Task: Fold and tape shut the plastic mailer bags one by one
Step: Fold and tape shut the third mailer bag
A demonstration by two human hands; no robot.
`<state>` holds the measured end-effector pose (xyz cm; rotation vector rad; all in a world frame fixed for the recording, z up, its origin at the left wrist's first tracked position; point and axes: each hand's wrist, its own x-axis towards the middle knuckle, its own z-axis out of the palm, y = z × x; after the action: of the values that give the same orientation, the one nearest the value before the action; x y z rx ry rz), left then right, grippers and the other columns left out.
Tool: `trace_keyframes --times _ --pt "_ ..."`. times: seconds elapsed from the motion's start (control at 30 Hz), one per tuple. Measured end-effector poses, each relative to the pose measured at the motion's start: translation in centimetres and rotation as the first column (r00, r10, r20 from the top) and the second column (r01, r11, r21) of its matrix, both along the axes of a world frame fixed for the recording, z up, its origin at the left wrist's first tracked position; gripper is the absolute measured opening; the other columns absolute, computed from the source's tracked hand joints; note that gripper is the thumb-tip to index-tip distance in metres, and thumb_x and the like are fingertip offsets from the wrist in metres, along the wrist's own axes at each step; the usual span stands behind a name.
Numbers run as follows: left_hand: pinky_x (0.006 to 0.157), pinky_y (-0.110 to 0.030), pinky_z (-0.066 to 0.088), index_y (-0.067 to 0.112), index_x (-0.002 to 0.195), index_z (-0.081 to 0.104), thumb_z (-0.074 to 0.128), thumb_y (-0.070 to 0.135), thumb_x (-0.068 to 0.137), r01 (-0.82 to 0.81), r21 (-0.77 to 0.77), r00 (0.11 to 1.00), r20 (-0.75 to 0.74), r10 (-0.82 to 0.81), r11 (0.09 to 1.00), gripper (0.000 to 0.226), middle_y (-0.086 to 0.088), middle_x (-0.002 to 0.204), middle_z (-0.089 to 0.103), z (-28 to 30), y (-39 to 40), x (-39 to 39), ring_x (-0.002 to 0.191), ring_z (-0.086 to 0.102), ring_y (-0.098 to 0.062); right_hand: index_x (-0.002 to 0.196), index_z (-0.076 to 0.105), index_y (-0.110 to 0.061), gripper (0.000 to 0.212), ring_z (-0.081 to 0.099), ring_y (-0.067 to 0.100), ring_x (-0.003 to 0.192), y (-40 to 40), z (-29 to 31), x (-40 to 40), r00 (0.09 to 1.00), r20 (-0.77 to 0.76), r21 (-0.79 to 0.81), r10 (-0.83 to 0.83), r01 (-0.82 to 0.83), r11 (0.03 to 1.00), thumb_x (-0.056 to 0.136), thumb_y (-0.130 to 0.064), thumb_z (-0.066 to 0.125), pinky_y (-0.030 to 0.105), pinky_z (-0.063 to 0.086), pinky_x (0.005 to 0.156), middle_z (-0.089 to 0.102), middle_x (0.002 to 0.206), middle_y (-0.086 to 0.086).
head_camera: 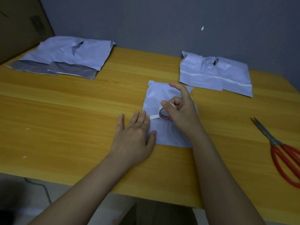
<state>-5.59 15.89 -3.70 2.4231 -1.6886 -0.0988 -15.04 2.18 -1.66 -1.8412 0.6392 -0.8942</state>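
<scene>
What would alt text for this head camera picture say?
A right hand unrolls a tape roll across a folded mailer bag that the left hand presses flat on a yellow table. Red scissors lie to the right.

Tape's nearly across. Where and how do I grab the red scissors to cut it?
Take the scissors by the red handle loops at their near end, coming in with the right hand from the near right table edge. They lie flat and closed, blades pointing away toward the wall, so the loops face you. The tape roll would likely have to be put down or passed to the left hand first.
</scene>
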Motion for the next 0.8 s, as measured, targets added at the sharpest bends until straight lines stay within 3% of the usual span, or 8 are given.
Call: trace_keyframes --times 0.2,0.37,0.57,0.7,0.8 --pt "0.115 -0.047 -0.006 0.019 0.151 0.014 0.004 0.051 0.085 -0.004 0.009 1.000 -0.007 0.004 1.000 0.074 0.005 0.160 0.007 0.13 0.01 -0.03 0.146 -0.002 -0.009 0.131 0.042 -0.024 0.046 0.043 0.010 0.054 -0.32 -0.14 -0.16 0.999 -0.005 -0.019 -0.043 0.043 0.999 0.091 -0.008 0.061 0.014 0.039 0.053 0.046 0.061 0.012" --pt "0.115 -0.047 -0.007 0.019 0.151 0.013 0.004 0.051 0.085 -0.003 0.018 1.000 -0.001 0.003 1.000 0.074 0.005 0.160 0.005 0.06 -0.10 -0.01 0.146 -0.002 -0.009 0.131 0.043 -0.023 0.047 0.046 0.018 0.057 -0.18 0.04 -0.24 0.999 0.012 -0.039 -0.045 0.046 0.998 0.091 -0.007 0.060 0.015 0.041 0.055 0.050 0.066 0.026" --pt "0.115 -0.047 -0.006 0.019 0.151 0.014 -0.010 0.055 0.078 0.003 0.002 1.000 0.012 -0.003 1.000 0.085 0.004 0.159 0.007 -0.09 -0.01 0.02 0.146 0.000 -0.010 0.128 0.043 -0.026 0.044 0.055 0.030 0.064 -0.10 0.54 0.03 0.999 0.053 -0.061 -0.002 0.005 0.998 0.091 -0.009 0.062 0.018 0.045 0.060 0.058 0.071 0.029" --pt "0.115 -0.047 -0.007 0.019 0.152 0.013 0.003 0.052 0.086 0.001 0.006 1.000 -0.005 -0.001 1.000 0.075 0.005 0.160 0.006 -0.04 -0.10 -0.01 0.146 -0.002 -0.009 0.128 0.043 -0.031 0.046 0.059 0.044 0.076 -0.17 0.64 0.06 0.998 0.059 -0.001 0.024 -0.024 1.000 0.091 -0.011 0.062 0.035 0.050 0.070 0.062 0.075 0.026" --pt "0.115 -0.047 -0.006 0.019 0.151 0.013 -0.003 0.054 0.084 0.005 0.002 1.000 0.002 -0.005 1.000 0.078 0.005 0.160 0.006 -0.15 -0.11 0.04 0.146 -0.001 -0.009 0.127 0.042 -0.034 0.047 0.058 0.041 0.071 -0.24 0.58 -0.09 0.999 0.045 -0.009 0.019 -0.019 1.000 0.091 -0.011 0.062 0.033 0.050 0.069 0.061 0.075 0.027"
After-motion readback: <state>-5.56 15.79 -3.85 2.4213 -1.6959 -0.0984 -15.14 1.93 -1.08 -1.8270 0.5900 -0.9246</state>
